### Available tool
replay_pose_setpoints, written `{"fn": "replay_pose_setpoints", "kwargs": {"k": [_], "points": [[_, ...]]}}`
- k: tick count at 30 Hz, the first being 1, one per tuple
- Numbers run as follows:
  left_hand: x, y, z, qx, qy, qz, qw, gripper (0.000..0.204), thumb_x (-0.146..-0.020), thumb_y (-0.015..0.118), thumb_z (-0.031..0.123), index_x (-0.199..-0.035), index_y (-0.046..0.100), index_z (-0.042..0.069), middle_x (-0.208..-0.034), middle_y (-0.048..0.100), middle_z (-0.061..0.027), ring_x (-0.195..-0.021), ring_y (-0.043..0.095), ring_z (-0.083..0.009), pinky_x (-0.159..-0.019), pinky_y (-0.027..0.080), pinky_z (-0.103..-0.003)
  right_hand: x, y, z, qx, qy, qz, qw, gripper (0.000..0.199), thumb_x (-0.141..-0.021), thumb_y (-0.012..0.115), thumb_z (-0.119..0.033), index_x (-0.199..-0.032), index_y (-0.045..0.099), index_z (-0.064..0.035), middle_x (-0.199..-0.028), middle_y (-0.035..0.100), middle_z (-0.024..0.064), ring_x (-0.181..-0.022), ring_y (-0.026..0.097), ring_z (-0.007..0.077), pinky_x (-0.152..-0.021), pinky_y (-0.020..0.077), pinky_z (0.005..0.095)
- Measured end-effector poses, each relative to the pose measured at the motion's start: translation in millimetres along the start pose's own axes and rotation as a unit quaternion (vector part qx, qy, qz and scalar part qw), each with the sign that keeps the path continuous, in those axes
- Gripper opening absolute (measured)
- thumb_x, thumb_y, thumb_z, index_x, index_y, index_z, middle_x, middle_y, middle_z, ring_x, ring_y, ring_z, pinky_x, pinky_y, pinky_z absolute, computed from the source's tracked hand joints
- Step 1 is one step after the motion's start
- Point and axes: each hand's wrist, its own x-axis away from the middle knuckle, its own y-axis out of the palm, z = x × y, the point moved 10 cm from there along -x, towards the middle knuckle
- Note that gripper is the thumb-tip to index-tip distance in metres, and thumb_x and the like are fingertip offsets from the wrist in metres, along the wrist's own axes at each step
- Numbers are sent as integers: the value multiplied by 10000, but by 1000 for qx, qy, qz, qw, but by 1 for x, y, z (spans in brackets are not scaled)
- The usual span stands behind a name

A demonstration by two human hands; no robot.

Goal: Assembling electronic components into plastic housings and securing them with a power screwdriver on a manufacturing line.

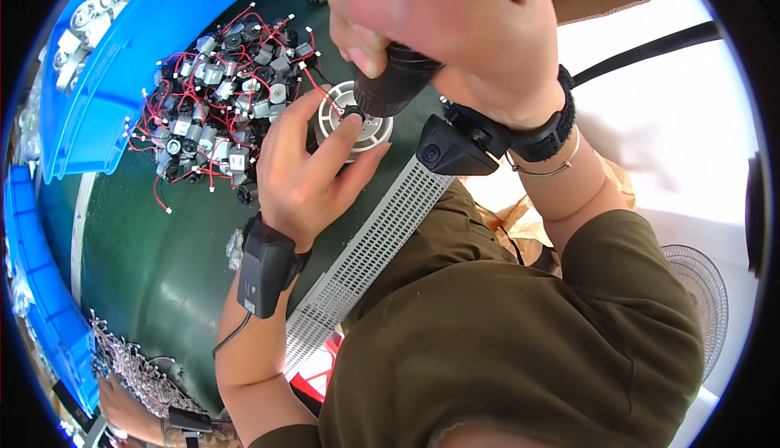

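My left hand [301, 164] is closed around a round white plastic part [375, 134] with a ribbed ring inside. Its index fingertip presses beside a small black piece [353, 111] at the part's middle, from which a red wire seems to run. Above it, my right hand [471, 38] grips a black electric screwdriver [396, 82], which points down at the white part. The tool's tip is hidden, so I cannot tell whether it touches. Just left of my left hand lies a heap of small motors [219, 99] with red wires and white connectors.
Blue bins [122, 66] line the left side, one with white plastic parts [101, 5]. A perforated strip [382, 220] edges the green table [154, 261]. At lower left, another person's hand [126, 411] is near bundled thin wires [138, 367]. A fan [703, 294] stands right.
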Motion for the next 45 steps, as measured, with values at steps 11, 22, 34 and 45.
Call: {"fn": "replay_pose_setpoints", "kwargs": {"k": [11, 22, 34, 45], "points": [[-3, -32, 2, -42, -17, 41, 998, 322, -549, 831, 148, -800, 644, 72, -932, 607, -138, -827, 583, -310, -709, 475, -393, -6, 7, -43, 2, -180, -86, 980, 101, -856, 526, -86, -789, 548, -14, -704, 551, 79, -664, 547, 179, -643, 429, 264], [115, -261, -179, -398, -321, 30, 859, 309, -783, 709, 242, -960, 632, 1, -932, 642, -181, -883, 614, -327, -814, 469, -379, 6, 10, -58, 428, -453, 140, 769, 148, -770, 613, 6, -912, 583, -17, -872, 577, 69, -796, 549, 207, -719, 442, 335], [-111, -209, -166, -333, -124, -12, 935, 290, -813, 641, 169, -1067, 615, 32, -1000, 639, -185, -921, 613, -332, -813, 478, -379, -69, 64, 120, 713, -156, -258, 633, 143, -756, 543, -77, -879, 611, -47, -718, 611, 106, -729, 626, 288, -614, 500, 403], [-135, -130, -342, -409, -201, -415, 788, 598, -649, 723, 323, -1147, 549, 41, -1114, 590, -218, -1044, 555, -363, -911, 418, -431, -70, 44, 121, 631, -47, -267, 727, 137, -785, 524, -94, -849, 629, -35, -793, 633, 186, -786, 635, 340, -694, 512, 420]]}}
